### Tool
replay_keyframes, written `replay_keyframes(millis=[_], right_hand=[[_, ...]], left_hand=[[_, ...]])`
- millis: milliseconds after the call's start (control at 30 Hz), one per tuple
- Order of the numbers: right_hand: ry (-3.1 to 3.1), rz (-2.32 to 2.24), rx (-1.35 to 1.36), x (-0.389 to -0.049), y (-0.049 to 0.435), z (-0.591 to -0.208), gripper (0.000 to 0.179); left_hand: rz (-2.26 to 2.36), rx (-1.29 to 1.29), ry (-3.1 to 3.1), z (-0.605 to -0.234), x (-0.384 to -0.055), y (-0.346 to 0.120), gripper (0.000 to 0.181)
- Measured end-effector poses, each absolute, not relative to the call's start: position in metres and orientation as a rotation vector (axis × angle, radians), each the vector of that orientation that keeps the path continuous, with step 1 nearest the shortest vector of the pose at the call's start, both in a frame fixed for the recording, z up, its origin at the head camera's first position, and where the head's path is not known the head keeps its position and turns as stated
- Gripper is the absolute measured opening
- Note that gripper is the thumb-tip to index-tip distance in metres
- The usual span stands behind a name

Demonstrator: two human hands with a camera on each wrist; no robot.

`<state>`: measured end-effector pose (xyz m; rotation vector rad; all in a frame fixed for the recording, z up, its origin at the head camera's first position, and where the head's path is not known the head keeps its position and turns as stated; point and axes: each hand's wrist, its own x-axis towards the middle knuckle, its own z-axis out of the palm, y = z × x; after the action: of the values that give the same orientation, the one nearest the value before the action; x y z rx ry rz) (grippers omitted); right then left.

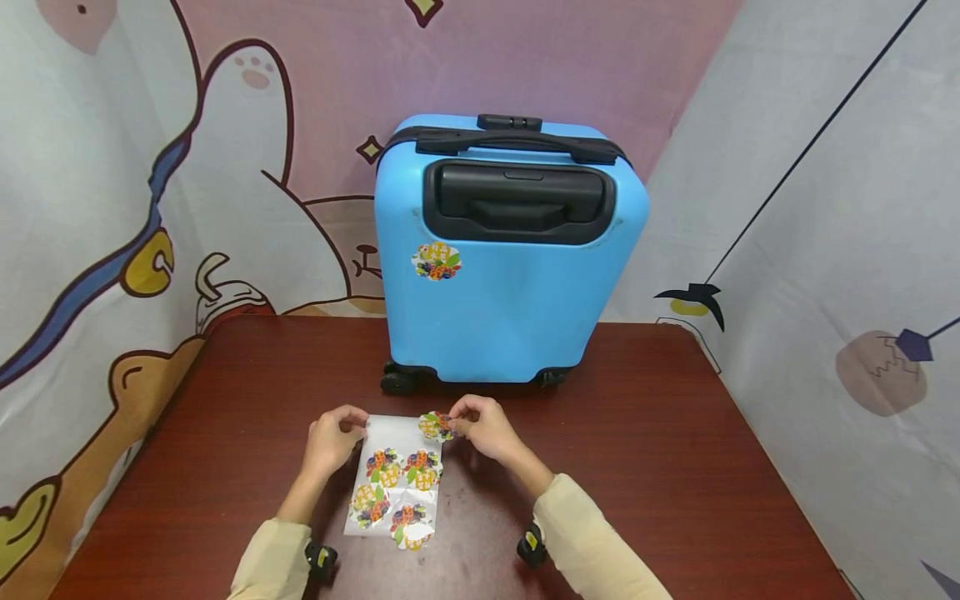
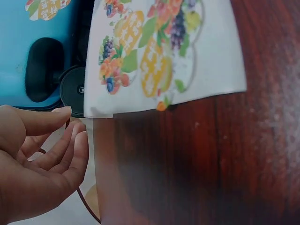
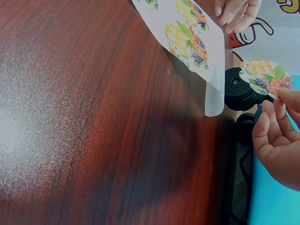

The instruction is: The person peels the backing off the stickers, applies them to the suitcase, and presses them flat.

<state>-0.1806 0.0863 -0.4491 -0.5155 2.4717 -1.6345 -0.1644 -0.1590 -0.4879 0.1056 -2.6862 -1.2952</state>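
A round fruit-print sticker [image 1: 435,426] is pinched between the thumb and fingers of my right hand [image 1: 483,427], over the far right corner of a white backing sheet [image 1: 393,429]. In the right wrist view the sticker [image 3: 266,77] is apart from the sheet, whose near end curls up. Several more fruit stickers [image 1: 422,469] lie on the sheet, one overhanging its near edge. My left hand [image 1: 333,437] is at the sheet's far left corner, fingertips right at the edge. The left wrist view shows that hand's [image 2: 44,159] fingers loosely bent, with a gap under the thumb.
Behind the sheet a light blue suitcase [image 1: 502,308] stands upright on the brown table [image 1: 637,467], a fruit sticker [image 1: 437,261] on its upper left front. Black wheels [image 1: 398,381] are at its base. A cartoon-printed cloth [image 1: 525,58] hangs behind and at the sides.
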Motion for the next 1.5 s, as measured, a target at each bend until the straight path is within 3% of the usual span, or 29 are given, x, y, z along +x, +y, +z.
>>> replay_keyframes(millis=[367,633,900,1133,1500], right_hand=[[2.458,-1.633,-0.562,-0.169,0.086,-0.421,0.005],[2.441,-1.638,-0.514,-0.183,0.087,-0.451,0.006],[2.426,-1.656,-0.542,-0.179,0.085,-0.445,0.006],[2.443,-1.662,-0.510,-0.188,0.089,-0.458,0.004],[2.475,-1.733,-0.511,-0.198,0.094,-0.445,0.004]], left_hand=[[-1.594,-0.065,-2.602,-0.477,-0.165,-0.144,0.019],[-1.709,-0.219,-2.589,-0.475,-0.162,-0.124,0.015],[-1.699,-0.233,-2.582,-0.475,-0.161,-0.111,0.004],[-1.627,-0.227,-2.592,-0.471,-0.163,-0.107,0.005],[-1.567,-0.274,-2.549,-0.454,-0.173,-0.098,0.006]])
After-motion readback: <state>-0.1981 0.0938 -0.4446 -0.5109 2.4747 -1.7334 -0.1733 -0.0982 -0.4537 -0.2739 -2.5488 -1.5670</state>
